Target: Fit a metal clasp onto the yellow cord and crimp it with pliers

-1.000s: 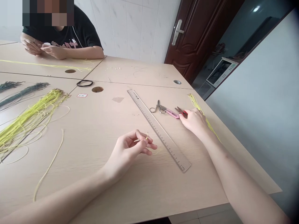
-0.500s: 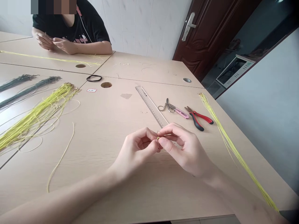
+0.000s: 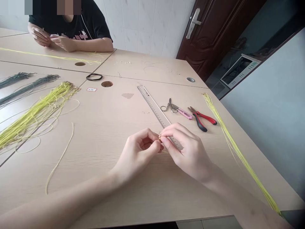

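Note:
My left hand (image 3: 143, 148) and my right hand (image 3: 184, 146) meet fingertip to fingertip above the table. Both pinch a thin yellow cord (image 3: 159, 137), which shows a small loop sticking up between the fingers. A bit of cord also peeks out below the fingertips; the rest is hidden by my hands. Just beyond and partly under my right hand lies a clear ruler (image 3: 154, 109). To its right are small scissors (image 3: 170, 106), a pink cutter (image 3: 184, 113) and red-and-black pliers (image 3: 202, 119).
A yellow cord bundle (image 3: 238, 156) runs along the table's right side. At left lie a thicker yellow bundle (image 3: 35, 114), grey-green bundles (image 3: 28, 89) and one loose cord (image 3: 60, 156). A black band (image 3: 94, 77) rests farther back. Across the table sits a person in a black shirt (image 3: 95, 22).
My right fingers have drawn closer together at the cord, and the pinch looks tighter. Both hands stay nearly in place. The view has shifted slightly.

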{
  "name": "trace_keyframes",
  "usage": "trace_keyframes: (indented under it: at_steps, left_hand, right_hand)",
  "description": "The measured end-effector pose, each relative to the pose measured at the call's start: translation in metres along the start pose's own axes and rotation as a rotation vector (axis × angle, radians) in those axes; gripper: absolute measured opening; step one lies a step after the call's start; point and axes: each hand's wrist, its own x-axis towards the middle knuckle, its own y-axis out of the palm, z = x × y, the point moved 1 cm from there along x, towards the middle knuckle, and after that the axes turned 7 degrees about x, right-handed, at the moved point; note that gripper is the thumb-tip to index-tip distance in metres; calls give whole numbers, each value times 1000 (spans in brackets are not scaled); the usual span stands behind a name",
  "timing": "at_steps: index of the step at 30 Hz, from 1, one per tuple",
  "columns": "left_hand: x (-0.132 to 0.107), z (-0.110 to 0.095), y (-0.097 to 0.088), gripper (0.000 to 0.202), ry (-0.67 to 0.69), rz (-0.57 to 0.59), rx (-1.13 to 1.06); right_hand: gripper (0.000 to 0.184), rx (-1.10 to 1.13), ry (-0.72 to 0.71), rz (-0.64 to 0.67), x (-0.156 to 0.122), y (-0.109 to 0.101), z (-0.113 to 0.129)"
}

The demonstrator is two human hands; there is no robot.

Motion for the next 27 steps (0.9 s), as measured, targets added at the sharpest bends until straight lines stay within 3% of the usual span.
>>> trace_keyframes:
  at_steps: [9,16,20,24,27]
  left_hand:
    - [3,2,0,14,-51,61,-45]
    - [2,4,-1,16,-28,104,-33]
    - [7,7,-4,13,-56,33,-63]
    - [17,11,-11,14,-57,-74,-125]
    - [22,13,-16,17,-68,-122,-170]
  right_hand:
    - [16,-232,-200,58,3,-3,-9]
    - [15,-254,-218,54,2,-4,-10]
    - [13,-214,-180,-17,6,-11,-13]
    - [14,-149,-96,-52,-13,-14,13]
    - [10,22,50,139,-48,-5,51]
